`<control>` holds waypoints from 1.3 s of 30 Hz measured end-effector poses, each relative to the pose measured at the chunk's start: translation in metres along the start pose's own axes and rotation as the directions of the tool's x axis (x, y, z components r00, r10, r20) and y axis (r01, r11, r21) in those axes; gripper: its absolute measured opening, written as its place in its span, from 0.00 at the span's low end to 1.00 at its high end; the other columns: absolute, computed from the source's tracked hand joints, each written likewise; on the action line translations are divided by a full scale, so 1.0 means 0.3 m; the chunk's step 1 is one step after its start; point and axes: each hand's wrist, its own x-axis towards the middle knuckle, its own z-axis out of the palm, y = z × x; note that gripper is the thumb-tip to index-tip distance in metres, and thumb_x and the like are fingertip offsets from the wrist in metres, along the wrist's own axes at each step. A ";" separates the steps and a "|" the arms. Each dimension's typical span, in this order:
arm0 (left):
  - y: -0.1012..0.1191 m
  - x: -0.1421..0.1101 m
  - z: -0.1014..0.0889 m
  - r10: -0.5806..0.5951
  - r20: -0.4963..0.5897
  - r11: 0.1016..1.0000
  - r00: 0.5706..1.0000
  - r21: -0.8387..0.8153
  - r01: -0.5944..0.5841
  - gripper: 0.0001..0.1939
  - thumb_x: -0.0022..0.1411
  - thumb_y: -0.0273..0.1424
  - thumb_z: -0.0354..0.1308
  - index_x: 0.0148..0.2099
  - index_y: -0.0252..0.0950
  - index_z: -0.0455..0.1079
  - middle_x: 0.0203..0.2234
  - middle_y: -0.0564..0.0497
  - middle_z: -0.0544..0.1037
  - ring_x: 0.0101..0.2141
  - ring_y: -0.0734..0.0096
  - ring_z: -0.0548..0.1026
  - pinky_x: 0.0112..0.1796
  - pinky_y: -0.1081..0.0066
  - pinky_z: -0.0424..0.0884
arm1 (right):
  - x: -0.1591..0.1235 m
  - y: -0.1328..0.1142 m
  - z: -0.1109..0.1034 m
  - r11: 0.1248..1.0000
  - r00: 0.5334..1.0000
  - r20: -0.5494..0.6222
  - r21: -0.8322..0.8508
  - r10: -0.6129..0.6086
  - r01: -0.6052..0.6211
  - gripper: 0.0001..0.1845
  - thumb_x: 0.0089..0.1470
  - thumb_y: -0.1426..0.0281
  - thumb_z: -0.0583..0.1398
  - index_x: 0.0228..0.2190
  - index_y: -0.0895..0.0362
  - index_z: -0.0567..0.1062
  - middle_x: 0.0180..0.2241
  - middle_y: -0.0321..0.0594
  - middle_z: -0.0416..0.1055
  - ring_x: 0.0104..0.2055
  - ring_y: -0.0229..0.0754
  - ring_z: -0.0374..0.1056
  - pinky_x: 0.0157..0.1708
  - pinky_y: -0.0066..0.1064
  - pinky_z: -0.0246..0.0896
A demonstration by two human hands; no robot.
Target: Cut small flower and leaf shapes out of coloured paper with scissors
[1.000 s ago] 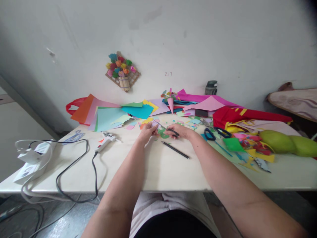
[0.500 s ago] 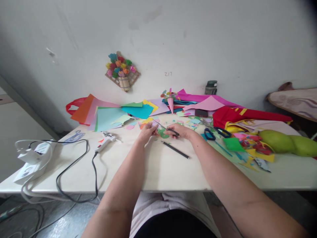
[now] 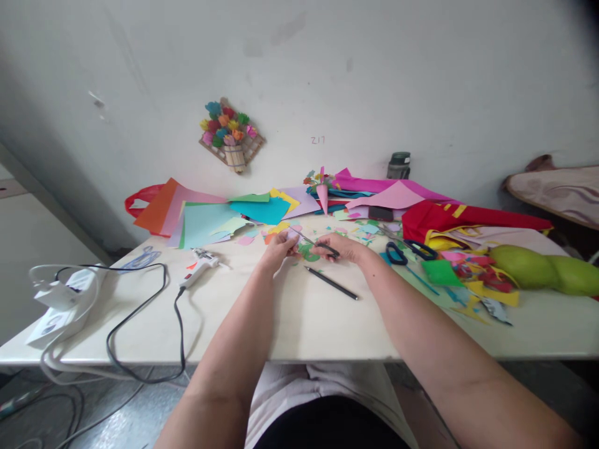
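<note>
My right hand (image 3: 341, 247) is closed around the dark handles of a pair of scissors (image 3: 306, 238), whose blades point left and away from me. The blades reach toward my left hand (image 3: 281, 247), whose fingers are pinched on a small pale lilac piece of paper (image 3: 294, 235), mostly hidden by fingers and blades. Green paper scraps (image 3: 309, 252) lie on the table just between the hands. Nearer to me a black pencil (image 3: 331, 283) rests at a slant on the white table (image 3: 299, 330).
At left are a glue gun (image 3: 200, 269) with its black cord and a white power strip (image 3: 58, 318). Coloured paper sheets (image 3: 201, 218) lie along the back. A second pair of scissors (image 3: 397, 252), paper scraps and a green cushion-like thing (image 3: 524, 267) occupy the right.
Almost nothing differs. The scissors and my right hand have shifted very slightly; both hands keep their hold.
</note>
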 end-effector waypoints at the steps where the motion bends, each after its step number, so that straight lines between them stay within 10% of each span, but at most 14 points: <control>1: 0.001 -0.001 0.001 0.000 0.000 1.000 1.000 -0.002 0.000 0.24 0.46 0.48 0.67 0.26 0.34 0.62 0.17 0.57 0.65 0.17 0.82 0.61 0.23 0.76 0.66 | 0.002 0.002 0.000 1.000 1.000 -0.001 -0.002 0.000 0.000 0.05 0.38 0.69 0.57 0.18 0.58 0.67 0.17 0.31 0.60 0.17 0.30 0.54 0.16 0.25 0.44; 39: 0.010 -0.003 -0.005 -0.047 0.013 0.993 0.999 -0.111 0.048 0.21 0.45 0.43 0.70 0.27 0.33 0.64 0.16 0.57 0.68 0.17 0.82 0.63 0.24 0.76 0.66 | 0.021 0.038 -0.015 0.998 0.997 -0.024 0.003 -0.068 0.068 0.06 0.42 0.70 0.61 0.25 0.61 0.74 0.17 0.32 0.63 0.17 0.30 0.54 0.17 0.24 0.47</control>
